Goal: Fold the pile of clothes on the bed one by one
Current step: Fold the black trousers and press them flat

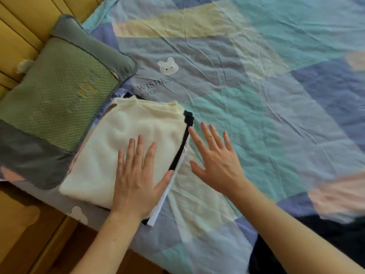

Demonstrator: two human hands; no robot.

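A cream garment [126, 139] is already folded on a stack by the pillow [59, 91], pressed flat by the left hand [136, 175]; the right hand [215, 157] is spread beside it holding nothing, and dark clothes [308, 244] seem left.

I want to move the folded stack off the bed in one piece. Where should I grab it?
Probably from both long sides: slide flat hands under the bottom layer of the stack, one from the pillow side, one from the right edge where the black and white layers show. It is several loose layers, so pinching the cream top would lift only that.
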